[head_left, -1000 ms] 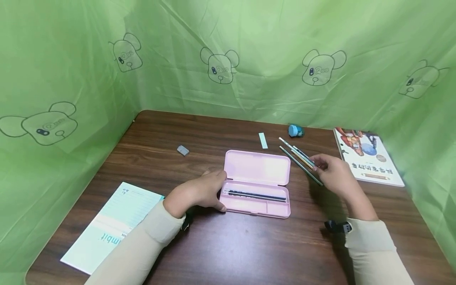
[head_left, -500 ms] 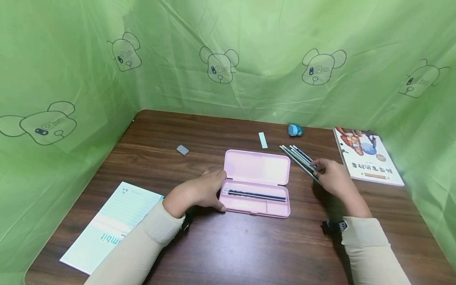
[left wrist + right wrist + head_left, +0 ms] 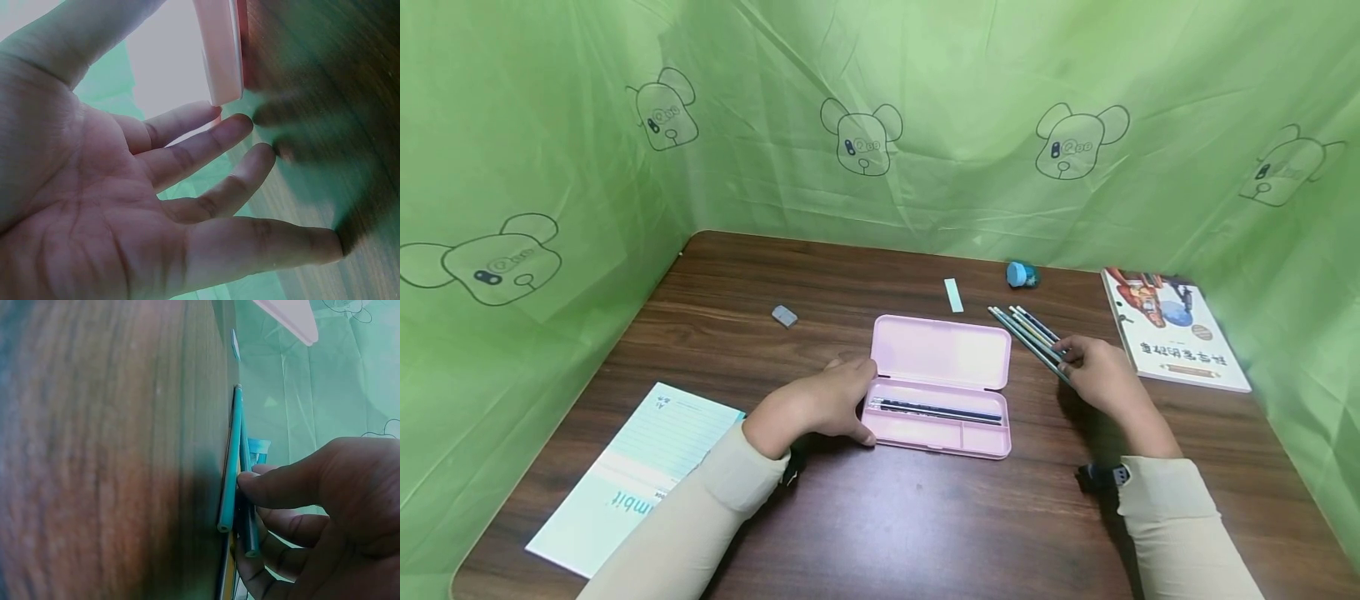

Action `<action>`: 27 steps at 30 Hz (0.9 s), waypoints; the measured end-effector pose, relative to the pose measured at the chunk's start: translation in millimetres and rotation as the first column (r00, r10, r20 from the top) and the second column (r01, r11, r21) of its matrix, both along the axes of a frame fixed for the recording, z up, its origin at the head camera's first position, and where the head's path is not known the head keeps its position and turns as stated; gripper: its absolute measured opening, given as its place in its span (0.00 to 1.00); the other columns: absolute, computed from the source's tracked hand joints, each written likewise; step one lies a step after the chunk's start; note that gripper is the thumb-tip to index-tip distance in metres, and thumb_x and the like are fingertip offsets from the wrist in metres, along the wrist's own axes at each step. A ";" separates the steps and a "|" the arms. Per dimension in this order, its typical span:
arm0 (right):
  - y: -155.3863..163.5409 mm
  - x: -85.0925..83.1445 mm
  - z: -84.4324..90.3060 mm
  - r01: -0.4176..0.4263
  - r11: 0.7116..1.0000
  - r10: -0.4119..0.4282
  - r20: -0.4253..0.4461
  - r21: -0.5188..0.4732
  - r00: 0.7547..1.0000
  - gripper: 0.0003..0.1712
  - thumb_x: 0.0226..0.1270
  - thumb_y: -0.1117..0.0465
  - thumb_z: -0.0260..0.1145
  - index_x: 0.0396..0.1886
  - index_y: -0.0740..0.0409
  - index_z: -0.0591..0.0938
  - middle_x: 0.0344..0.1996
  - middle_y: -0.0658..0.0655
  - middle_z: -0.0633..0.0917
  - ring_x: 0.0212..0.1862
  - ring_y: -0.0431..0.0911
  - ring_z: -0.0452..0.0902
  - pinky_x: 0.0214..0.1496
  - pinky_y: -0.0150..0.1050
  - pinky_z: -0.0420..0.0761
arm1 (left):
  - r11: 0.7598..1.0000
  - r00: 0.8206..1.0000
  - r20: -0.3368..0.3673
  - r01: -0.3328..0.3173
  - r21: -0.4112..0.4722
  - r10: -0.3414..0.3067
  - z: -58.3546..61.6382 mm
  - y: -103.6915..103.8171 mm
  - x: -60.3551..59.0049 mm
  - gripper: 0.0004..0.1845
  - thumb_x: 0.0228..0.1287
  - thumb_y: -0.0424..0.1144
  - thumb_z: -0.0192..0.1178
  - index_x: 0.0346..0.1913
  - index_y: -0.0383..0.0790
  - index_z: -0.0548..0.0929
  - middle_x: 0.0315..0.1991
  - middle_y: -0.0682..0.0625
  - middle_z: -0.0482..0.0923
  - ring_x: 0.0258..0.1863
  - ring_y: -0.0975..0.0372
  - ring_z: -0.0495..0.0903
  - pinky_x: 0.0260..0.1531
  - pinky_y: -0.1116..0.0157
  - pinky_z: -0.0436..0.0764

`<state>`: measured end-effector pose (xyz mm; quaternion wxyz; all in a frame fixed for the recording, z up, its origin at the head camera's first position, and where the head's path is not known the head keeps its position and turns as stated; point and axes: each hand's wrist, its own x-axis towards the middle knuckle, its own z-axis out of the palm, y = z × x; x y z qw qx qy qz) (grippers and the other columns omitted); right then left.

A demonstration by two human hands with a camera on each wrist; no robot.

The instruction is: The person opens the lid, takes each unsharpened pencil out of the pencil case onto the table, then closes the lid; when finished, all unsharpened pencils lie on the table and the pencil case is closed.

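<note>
An open pink pencil case [image 3: 940, 387] lies mid-table with dark pencils [image 3: 936, 410] in its tray. My left hand [image 3: 859, 402] rests against the case's left end. In the left wrist view its fingers [image 3: 250, 156] are spread and nearly straight, their tips at the case's end [image 3: 219, 50]. To the right of the case, several teal pencils [image 3: 1026, 333] lie in a bunch on the wood. My right hand [image 3: 1069, 357] pinches their near ends between thumb and fingers. The right wrist view shows the pencils [image 3: 232, 462] pressed to the table under my right hand [image 3: 250, 512].
A grey eraser [image 3: 785, 316], a pale blue strip [image 3: 953, 295] and a blue sharpener [image 3: 1022, 274] lie behind the case. A picture book [image 3: 1176, 327] sits at the right, a teal notebook [image 3: 640, 475] at the front left. Green fabric walls [image 3: 880, 125] enclose the table.
My right hand has shifted slightly left and drawn the fanned pencils into a tighter bunch. The left hand and the case have stayed put.
</note>
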<state>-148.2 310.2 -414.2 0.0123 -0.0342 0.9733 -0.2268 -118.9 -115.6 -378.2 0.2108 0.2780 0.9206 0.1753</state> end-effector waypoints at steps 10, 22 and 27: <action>0.0 -0.1 -0.2 -0.001 1.000 0.001 0.003 0.001 1.000 0.15 0.72 0.70 0.69 0.56 0.66 0.89 0.43 0.69 0.94 0.44 0.60 0.90 0.44 0.54 0.84 | 1.000 1.000 0.005 -0.003 0.004 0.003 1.0 -0.2 0.6 0.38 0.56 0.46 0.88 0.60 0.31 0.77 0.63 0.39 0.82 0.70 0.44 0.78 0.83 0.46 0.67; -51.5 25.8 38.7 -0.228 0.974 0.225 -0.096 -0.012 0.970 0.16 0.74 0.71 0.73 0.59 0.61 0.90 0.41 0.59 0.93 0.44 0.53 0.89 0.48 0.55 0.88 | 1.000 1.000 0.002 0.002 0.002 -0.002 1.5 0.2 1.0 0.38 0.56 0.46 0.88 0.59 0.32 0.77 0.62 0.39 0.82 0.70 0.43 0.77 0.81 0.47 0.68; -96.8 47.7 46.7 -0.479 0.878 0.479 -0.061 0.013 0.876 0.19 0.70 0.75 0.73 0.60 0.63 0.89 0.47 0.58 0.94 0.51 0.54 0.92 0.57 0.56 0.91 | 1.000 1.000 -0.001 -0.001 0.000 0.001 2.1 -0.3 1.3 0.38 0.56 0.46 0.88 0.59 0.32 0.77 0.61 0.39 0.82 0.70 0.44 0.77 0.82 0.47 0.68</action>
